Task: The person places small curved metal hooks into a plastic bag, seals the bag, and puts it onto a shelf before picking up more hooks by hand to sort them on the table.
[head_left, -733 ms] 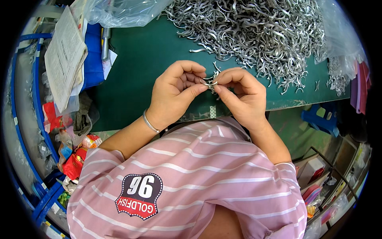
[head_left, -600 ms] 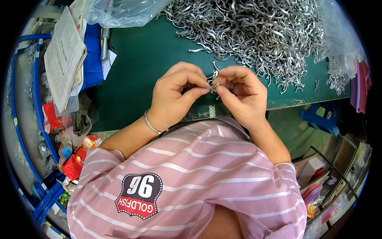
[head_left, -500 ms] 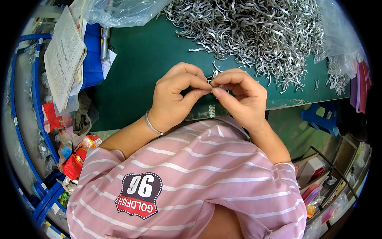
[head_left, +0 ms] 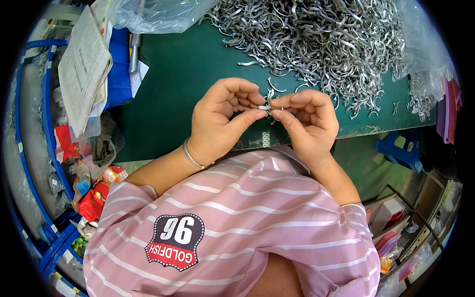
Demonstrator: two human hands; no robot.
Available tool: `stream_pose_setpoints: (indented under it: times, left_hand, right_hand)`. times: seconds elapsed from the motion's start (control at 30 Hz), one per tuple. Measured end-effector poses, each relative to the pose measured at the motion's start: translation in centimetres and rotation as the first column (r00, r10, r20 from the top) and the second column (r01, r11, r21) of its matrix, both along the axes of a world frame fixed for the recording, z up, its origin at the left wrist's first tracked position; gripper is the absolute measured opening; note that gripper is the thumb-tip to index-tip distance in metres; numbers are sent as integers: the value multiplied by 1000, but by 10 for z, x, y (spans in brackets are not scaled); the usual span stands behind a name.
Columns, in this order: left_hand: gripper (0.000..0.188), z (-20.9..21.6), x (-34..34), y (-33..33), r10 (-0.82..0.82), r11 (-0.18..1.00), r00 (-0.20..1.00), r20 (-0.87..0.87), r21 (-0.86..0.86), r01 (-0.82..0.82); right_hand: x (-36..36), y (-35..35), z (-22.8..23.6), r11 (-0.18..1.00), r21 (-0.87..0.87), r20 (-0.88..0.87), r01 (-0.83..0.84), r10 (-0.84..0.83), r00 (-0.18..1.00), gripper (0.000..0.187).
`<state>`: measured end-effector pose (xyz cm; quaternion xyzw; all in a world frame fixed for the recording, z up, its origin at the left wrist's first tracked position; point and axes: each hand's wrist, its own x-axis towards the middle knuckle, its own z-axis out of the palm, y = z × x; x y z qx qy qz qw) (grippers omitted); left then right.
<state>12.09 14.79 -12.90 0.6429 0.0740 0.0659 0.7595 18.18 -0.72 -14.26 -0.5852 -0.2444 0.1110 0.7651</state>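
Observation:
My left hand [head_left: 217,111] and my right hand [head_left: 312,123] meet over the front edge of a green tabletop [head_left: 168,79]. Between their fingertips sits a small silver curved metal piece [head_left: 264,107]. The left thumb and index finger pinch one end of it, and the right thumb and index finger close on the other. Just behind the fingers, a few loose curved pieces [head_left: 277,85] lie on the table. Beyond them rises a big pile of such silver metal strips [head_left: 316,39]. Fingers partly hide the held piece.
Clear plastic sheeting [head_left: 158,15] lies at the back left; more plastic [head_left: 428,44] hangs at the right. A blue bin [head_left: 118,69] with folded newspaper [head_left: 84,69] stands at the left, beside a metal-handled tool [head_left: 134,54]. A blue stool [head_left: 401,151] is below the table's right side.
My fingertips have parted slightly, so the metal piece between them shows more plainly. The right hand has shifted a little to the right, and its fingers have opened out somewhat.

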Motion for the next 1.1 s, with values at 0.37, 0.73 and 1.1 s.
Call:
stream_pose_setpoints:
  times: [0.37,0.73,1.1]
  left_hand:
    - [40,-2,-1,0,-6,998,995,100,65,-1]
    - [28,0,0,-4,57,994,991,119,86,-67]
    - [20,51,84,101,312,235,774,551,745,-625]
  right_hand:
    - [5,3,1,945,-291,355,149,-38,934,15]
    - [6,4,0,944,-321,369,74,53,928,17]
    - [13,1,9,931,-316,472,184,-14,882,11]
